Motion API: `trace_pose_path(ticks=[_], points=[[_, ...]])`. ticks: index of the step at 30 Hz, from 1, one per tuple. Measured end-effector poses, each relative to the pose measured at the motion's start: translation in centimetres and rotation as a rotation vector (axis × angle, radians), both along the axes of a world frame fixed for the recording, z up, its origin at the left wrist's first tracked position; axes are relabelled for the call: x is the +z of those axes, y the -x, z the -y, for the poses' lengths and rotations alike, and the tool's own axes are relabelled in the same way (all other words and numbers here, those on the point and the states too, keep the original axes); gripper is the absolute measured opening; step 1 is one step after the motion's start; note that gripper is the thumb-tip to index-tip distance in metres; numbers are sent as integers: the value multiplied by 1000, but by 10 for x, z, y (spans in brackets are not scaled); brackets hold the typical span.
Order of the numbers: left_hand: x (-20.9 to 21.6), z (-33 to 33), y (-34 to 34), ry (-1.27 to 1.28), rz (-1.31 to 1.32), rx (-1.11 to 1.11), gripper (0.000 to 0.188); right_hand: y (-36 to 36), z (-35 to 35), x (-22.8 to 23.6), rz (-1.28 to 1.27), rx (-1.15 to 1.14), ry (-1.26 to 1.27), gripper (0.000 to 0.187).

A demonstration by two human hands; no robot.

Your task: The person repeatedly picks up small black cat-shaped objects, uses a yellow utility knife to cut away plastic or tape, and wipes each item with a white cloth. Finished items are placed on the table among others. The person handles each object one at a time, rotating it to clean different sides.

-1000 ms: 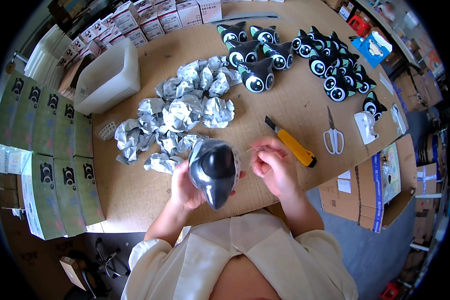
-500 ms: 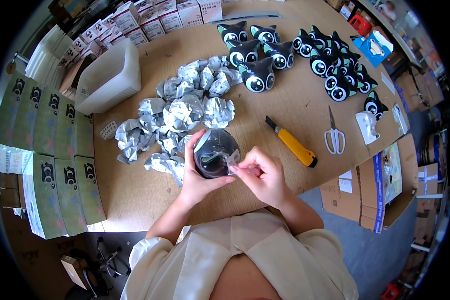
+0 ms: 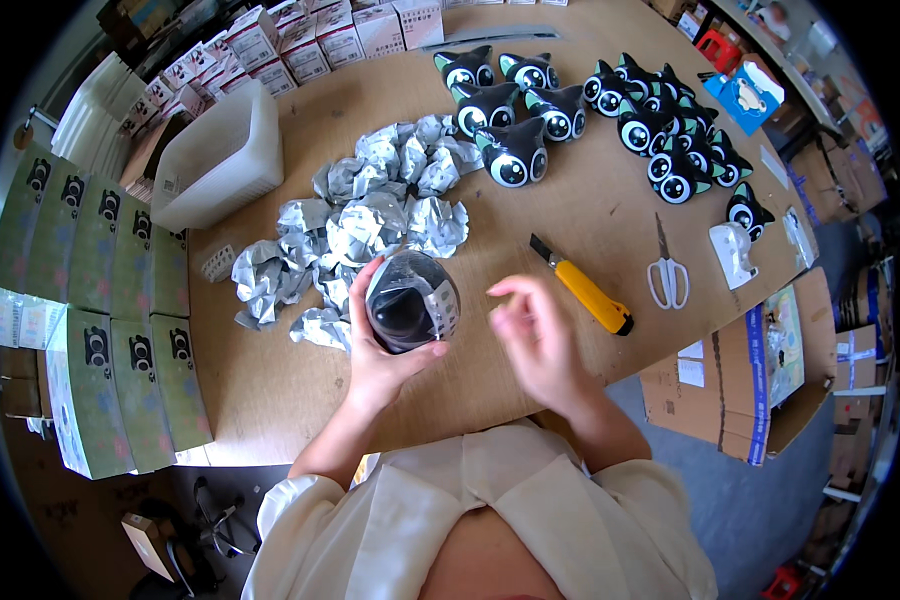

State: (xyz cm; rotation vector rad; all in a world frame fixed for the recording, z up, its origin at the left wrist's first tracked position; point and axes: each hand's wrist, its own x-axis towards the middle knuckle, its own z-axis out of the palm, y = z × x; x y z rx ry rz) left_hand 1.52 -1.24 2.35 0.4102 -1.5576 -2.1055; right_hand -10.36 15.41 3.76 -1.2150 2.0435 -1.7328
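My left hand is closed round a glossy black rounded object, tilted above the table's front part. Clear film seems to cover it, and a pale printed label lies along its right side. The underside is hidden by my palm. To the right, apart from the object, my right hand hovers with fingers loosely bent and spread, nothing in them. Crumpled silver paper lies in a heap just beyond my left hand. A yellow utility knife is nearest to my right hand, blade out.
White-handled scissors and a white tape dispenser lie at right. Black cat-head figures stand in groups at the back. A white plastic bin and stacked green boxes line the left. An open carton is beyond the right edge.
My right hand has let go of the film at the object's side and drawn away to the right. My left hand has shifted slightly left and turned the object, so the label shows more.
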Motion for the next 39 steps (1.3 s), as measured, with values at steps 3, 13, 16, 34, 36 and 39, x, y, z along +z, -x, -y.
trace_pose_path(ticks=[3, 13, 16, 34, 36, 39], points=[[-11, -8, 8, 230, -45, 141, 108, -17, 23, 7, -215, -44, 30, 47], [-25, -14, 12, 856, 14, 445, 98, -13, 29, -12, -316, -73, -42, 43], [-19, -15, 8, 927, 42, 375, 102, -12, 25, -14, -357, -98, -43, 41], [-1, 7, -4, 21, 41, -396, 121, 0, 11, -16, -207, -75, -113, 15], [-2, 7, -3, -7, 7, -426, 122, -5, 19, -22, -101, -80, 42, 28], [1, 1, -5, -85, 96, -502, 123, -9, 21, -19, 68, 48, 133, 43]])
